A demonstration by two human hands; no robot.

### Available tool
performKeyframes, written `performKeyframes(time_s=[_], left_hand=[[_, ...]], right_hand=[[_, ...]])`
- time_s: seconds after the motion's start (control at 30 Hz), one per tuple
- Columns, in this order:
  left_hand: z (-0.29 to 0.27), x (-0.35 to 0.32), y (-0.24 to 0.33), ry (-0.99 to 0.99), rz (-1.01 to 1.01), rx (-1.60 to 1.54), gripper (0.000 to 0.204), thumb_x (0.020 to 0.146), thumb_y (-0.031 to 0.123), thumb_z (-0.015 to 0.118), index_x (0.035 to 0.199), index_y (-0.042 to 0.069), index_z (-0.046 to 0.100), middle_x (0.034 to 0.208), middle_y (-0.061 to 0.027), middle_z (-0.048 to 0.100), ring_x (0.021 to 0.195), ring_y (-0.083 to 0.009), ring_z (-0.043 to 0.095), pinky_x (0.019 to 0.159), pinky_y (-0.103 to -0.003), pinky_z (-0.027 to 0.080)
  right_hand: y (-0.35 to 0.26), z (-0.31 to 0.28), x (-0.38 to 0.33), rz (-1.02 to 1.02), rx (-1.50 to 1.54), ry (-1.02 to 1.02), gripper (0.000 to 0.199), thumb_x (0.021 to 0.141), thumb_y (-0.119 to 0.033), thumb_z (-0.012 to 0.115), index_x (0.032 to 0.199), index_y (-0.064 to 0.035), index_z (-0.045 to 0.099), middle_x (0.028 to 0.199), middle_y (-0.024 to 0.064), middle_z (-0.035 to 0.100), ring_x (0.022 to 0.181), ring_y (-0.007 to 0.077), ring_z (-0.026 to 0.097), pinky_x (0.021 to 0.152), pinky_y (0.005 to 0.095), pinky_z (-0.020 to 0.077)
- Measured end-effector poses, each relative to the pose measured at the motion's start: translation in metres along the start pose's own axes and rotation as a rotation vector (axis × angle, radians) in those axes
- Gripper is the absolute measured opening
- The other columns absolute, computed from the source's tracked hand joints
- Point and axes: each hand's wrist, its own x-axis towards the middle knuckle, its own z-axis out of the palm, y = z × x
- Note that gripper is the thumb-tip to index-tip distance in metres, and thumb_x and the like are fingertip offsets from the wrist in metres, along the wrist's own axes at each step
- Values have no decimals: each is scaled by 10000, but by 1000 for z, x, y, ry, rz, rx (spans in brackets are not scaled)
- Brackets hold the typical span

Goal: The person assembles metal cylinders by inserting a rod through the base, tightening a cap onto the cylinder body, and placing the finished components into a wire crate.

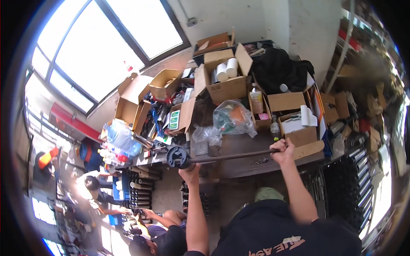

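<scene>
Hands: both were clenched on one long dark rod (232,156), held level above the table (239,167); the left hand (190,169) gripped just beside the rod's black round end piece (177,157), the right hand (282,151) closed over the far end.
Grip: arms stretched forward and set wide apart, which looked meant to keep the long rod balanced and steady from both ends.
Rod: it ran nearly horizontal, left to right, across the front edge of the table, clear of the clutter behind it; whether it touched the table top could not be told.
Just behind the rod: a crumpled clear plastic bag (206,135) and a fuller clear bag with something orange and green inside (234,117).
Further back: open cardboard boxes, one holding white rolls (226,69), another by the right hand holding white paper (299,123); a small bottle (275,127) stood between them.
Back right: a black bag or garment (277,68) heaped against the wall.
Left and below: other people (96,187) crouched on the floor near rows of dark cylinders (141,187).
Above left: a large bright window (102,42).
</scene>
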Motion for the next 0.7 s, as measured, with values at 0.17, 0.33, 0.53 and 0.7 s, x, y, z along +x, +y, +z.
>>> performKeyframes(time_s=[0.17, 0.33, 0.53, 0.7], left_hand=[[52, -12, 2, 840, 0, 501, 448, 656, 133, 895, 978, -50, 643, 931, -113, 700, 815, -244, 643, 795, -397, 533], [47, 19, 56, 696, -290, 131, 330, 731, 50, 806, 995, -78, 654, 987, -144, 688, 774, -222, 647, 715, -394, 561], [80, 32, 106, 260, -736, -376, 265, 817, 147, 723, 1016, -21, 669, 945, -118, 684, 836, -232, 661, 771, -366, 549], [172, 54, -94, 200, -1216, -409, 535, 713, 154, 839, 1145, -53, 602, 1050, -140, 640, 935, -264, 643, 797, -426, 536]], right_hand=[[-165, -18, 1, -306, -119, 14, 409, 1036, -398, 445, 725, -133, 458, 502, -73, 265, 407, 71, 221, 459, 255, 232], [-203, 10, -45, -624, -437, -47, 394, 1037, -413, 467, 731, -168, 435, 505, -77, 267, 375, 65, 219, 439, 237, 224], [-148, 56, -21, -564, -723, -166, 391, 1075, -414, 414, 784, -153, 392, 544, -63, 226, 456, 63, 190, 477, 244, 207], [-88, 80, 21, -367, -998, -300, 393, 1086, -393, 391, 814, -112, 432, 547, -58, 238, 442, 65, 216, 459, 257, 231]])
